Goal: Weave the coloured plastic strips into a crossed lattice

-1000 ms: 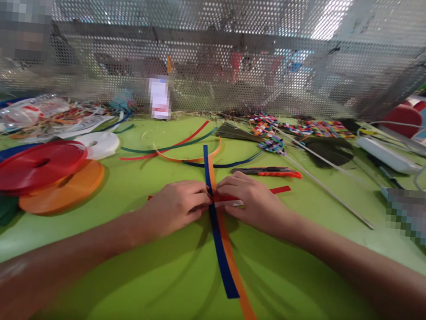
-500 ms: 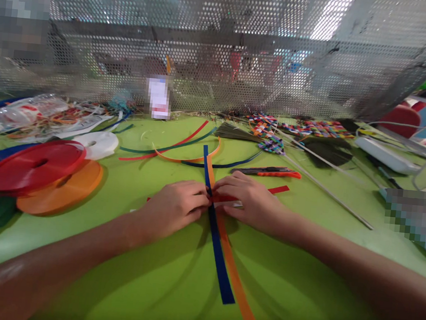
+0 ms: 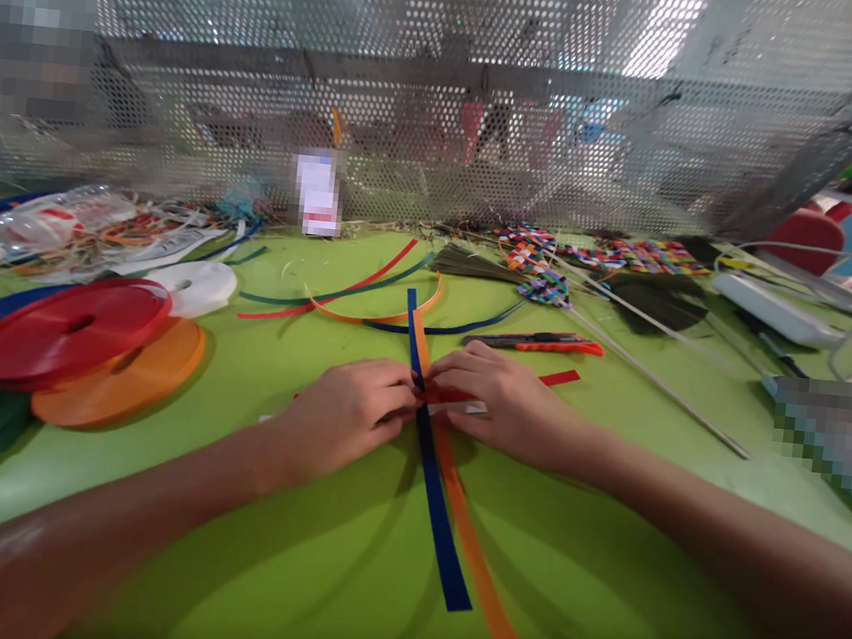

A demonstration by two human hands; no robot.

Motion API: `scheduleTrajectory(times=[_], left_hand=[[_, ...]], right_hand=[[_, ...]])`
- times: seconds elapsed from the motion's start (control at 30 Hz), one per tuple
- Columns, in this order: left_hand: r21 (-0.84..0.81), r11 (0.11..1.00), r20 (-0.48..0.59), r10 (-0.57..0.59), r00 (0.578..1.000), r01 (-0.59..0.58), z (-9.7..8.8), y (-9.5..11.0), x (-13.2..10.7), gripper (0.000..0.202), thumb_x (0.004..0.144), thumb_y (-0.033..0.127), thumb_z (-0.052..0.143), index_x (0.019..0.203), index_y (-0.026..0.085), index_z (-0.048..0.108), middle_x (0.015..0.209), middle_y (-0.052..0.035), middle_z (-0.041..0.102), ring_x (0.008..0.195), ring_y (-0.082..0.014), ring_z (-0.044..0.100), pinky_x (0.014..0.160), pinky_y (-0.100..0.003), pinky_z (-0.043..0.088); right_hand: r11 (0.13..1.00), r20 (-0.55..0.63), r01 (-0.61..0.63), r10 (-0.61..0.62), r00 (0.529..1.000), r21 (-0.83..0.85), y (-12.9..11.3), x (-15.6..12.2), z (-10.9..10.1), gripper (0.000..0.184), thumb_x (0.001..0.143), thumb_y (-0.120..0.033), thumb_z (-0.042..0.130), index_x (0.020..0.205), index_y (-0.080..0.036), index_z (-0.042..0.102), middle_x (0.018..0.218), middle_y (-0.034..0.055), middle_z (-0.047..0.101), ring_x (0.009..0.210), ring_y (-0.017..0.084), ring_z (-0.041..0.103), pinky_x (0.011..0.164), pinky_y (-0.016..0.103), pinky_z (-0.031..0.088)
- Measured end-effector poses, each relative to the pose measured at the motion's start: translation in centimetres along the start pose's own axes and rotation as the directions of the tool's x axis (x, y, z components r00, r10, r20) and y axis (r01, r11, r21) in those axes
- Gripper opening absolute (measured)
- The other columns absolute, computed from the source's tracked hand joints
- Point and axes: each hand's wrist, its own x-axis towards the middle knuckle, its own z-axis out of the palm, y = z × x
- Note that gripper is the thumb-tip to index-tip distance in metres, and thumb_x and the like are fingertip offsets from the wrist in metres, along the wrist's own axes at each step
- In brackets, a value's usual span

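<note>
A blue strip (image 3: 441,547) and an orange strip (image 3: 480,556) run lengthwise in front of me, crossing a red strip (image 3: 560,378) and a white strip (image 3: 476,407) that lie sideways. My left hand (image 3: 358,403) pinches the crossing from the left, its fingertips at the blue strip. From the right, my right hand (image 3: 498,397) closes its fingers at the same spot, over the red and white strips. The fingers hide most of the crossing, so how the strips interlace there cannot be made out.
Rolls of red (image 3: 67,330), orange (image 3: 120,370), white (image 3: 192,287), blue and green strip lie at the left. Behind my hands are loose curved strips (image 3: 333,306) and a utility knife (image 3: 533,341). Woven colourful pieces (image 3: 546,283) and a thin stick (image 3: 661,384) lie right; a perforated metal panel (image 3: 449,81) stands behind.
Almost nothing differs. Both hands stay at the crossing, and the near ends of the blue and orange strips have shifted very slightly right.
</note>
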Motion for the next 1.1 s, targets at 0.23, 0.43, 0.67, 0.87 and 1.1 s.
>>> scheduleTrajectory(times=[0.23, 0.43, 0.67, 0.87, 1.1], left_hand=[[-0.006, 1.0, -0.013, 0.007, 1.0, -0.007, 0.07, -0.14, -0.16, 0.016, 0.098, 0.014, 0.056, 0.105, 0.016, 0.07, 0.11, -0.0078, 0.069, 0.102, -0.023, 0.067, 0.09, -0.038, 0.057], [0.0, 1.0, -0.004, 0.002, 1.0, -0.002, 0.06, -0.16, -0.13, 0.016, 0.097, 0.013, 0.057, 0.105, 0.016, 0.07, 0.111, -0.0078, 0.07, 0.103, -0.0238, 0.068, 0.09, -0.039, 0.057], [-0.016, 1.0, 0.001, -0.004, 1.0, 0.004, -0.12, -0.05, -0.05, 0.014, 0.097, 0.014, 0.058, 0.104, 0.016, 0.071, 0.111, -0.0078, 0.07, 0.102, -0.0236, 0.068, 0.089, -0.038, 0.057], [-0.016, 1.0, 0.013, -0.01, 1.0, 0.011, -0.24, 0.04, 0.07, 0.011, 0.096, 0.014, 0.061, 0.103, 0.015, 0.07, 0.11, -0.0077, 0.069, 0.1, -0.0244, 0.068, 0.088, -0.039, 0.057], [-0.008, 1.0, 0.016, -0.015, 1.0, 0.015, -0.23, 0.04, 0.04, 0.013, 0.095, 0.012, 0.062, 0.105, 0.017, 0.07, 0.112, -0.0067, 0.069, 0.101, -0.0238, 0.067, 0.088, -0.037, 0.056]], right_hand=[[1.0, -0.011, -0.003, 0.003, 1.0, 0.004, -0.07, 0.12, 0.08, 0.015, 0.09, -0.013, 0.066, 0.103, -0.018, 0.072, 0.11, 0.0104, 0.073, 0.102, 0.024, 0.065, 0.093, 0.043, 0.051], [1.0, -0.014, 0.0, 0.0, 1.0, 0.009, -0.06, 0.1, 0.16, 0.014, 0.091, -0.013, 0.065, 0.103, -0.017, 0.072, 0.11, 0.0105, 0.073, 0.101, 0.024, 0.065, 0.093, 0.043, 0.052], [1.0, -0.017, 0.006, -0.006, 1.0, 0.001, 0.01, 0.04, 0.13, 0.014, 0.092, -0.014, 0.064, 0.102, -0.019, 0.072, 0.11, 0.0092, 0.073, 0.101, 0.024, 0.065, 0.092, 0.042, 0.052], [1.0, -0.017, 0.004, -0.004, 1.0, 0.001, 0.14, 0.05, 0.18, 0.013, 0.092, -0.013, 0.064, 0.101, -0.018, 0.072, 0.109, 0.0092, 0.073, 0.101, 0.024, 0.065, 0.093, 0.042, 0.051], [1.0, -0.008, -0.006, 0.006, 1.0, 0.027, 0.09, 0.0, 0.1, 0.015, 0.092, -0.013, 0.063, 0.103, -0.018, 0.071, 0.112, 0.0096, 0.072, 0.103, 0.025, 0.064, 0.094, 0.044, 0.051]])
